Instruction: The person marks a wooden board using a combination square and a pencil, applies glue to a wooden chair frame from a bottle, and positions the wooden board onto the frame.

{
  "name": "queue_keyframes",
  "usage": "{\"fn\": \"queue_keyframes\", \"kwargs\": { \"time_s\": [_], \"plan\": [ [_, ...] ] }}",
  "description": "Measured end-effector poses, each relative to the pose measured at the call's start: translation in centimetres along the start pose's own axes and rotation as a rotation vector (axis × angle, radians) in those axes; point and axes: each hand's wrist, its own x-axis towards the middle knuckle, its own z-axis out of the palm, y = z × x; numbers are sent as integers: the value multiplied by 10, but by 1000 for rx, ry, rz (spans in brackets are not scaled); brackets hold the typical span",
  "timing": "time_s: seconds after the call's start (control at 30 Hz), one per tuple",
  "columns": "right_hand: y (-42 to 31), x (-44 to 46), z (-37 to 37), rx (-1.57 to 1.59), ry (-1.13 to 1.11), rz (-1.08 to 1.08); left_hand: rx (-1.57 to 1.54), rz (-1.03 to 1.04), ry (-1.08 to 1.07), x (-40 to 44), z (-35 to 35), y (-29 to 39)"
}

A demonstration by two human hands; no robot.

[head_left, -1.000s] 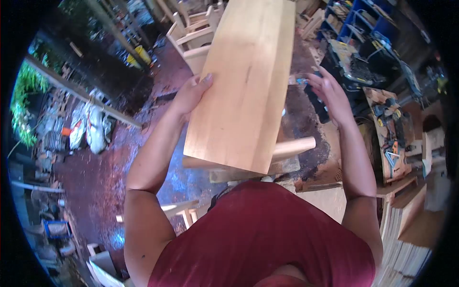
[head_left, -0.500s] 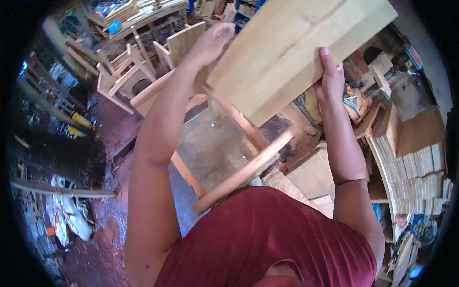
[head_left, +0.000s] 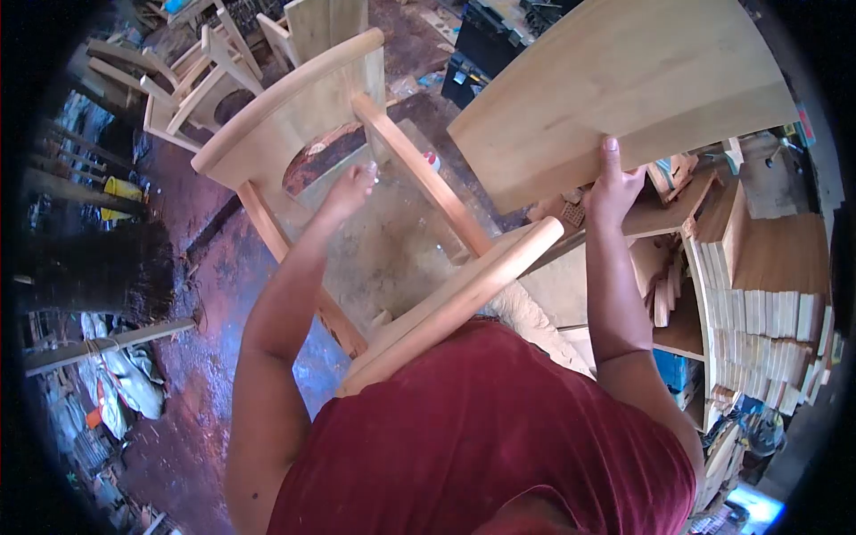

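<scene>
My right hand (head_left: 613, 192) grips the lower edge of a wide wooden board (head_left: 615, 98), its thumb lying on the near face. The board is pale, with one curved end, and is held up at the right. My left hand (head_left: 353, 189) is over the wooden frame, its fingers curled together; whether anything small is inside them I cannot make out. Below it is the wooden frame (head_left: 419, 183), with two side rails, a thick rounded bar (head_left: 464, 294) close to my body, and a far panel (head_left: 303, 107) with a curved cut-out.
Similar wooden frames (head_left: 209, 89) stand at the upper left. Stacked curved wooden pieces (head_left: 767, 312) sit on a shelf unit at the right. A black case (head_left: 486, 49) lies beyond the frame. A yellow container (head_left: 122, 198) is at the far left.
My left hand has come away from the board's left edge and down over the frame. The board, still in my right hand, has shifted right and turned. The view has tilted and shifted.
</scene>
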Motion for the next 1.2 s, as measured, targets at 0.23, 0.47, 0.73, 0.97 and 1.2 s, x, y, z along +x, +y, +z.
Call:
{"fn": "queue_keyframes", "kwargs": {
  "time_s": [0.23, 0.47, 0.73, 0.97, 1.2],
  "plan": [
    [-1, -33, 13, -34, -31, 125, 111, 284, 102, -6, 29, -9],
    [20, -50, 8, -75, -14, 116, 256, 478, 278, 14, 57, 0],
    [37, -65, 8, -125, -20, 168, 118, 829, 102, 54, 87, 84],
    [61, -72, -3, -83, -87, 239, 38, 568, -48, 93, 139, 125],
    [48, -54, -6, -190, -252, 316, -334, 684, -25, 103, 154, 127]
  ]
}}
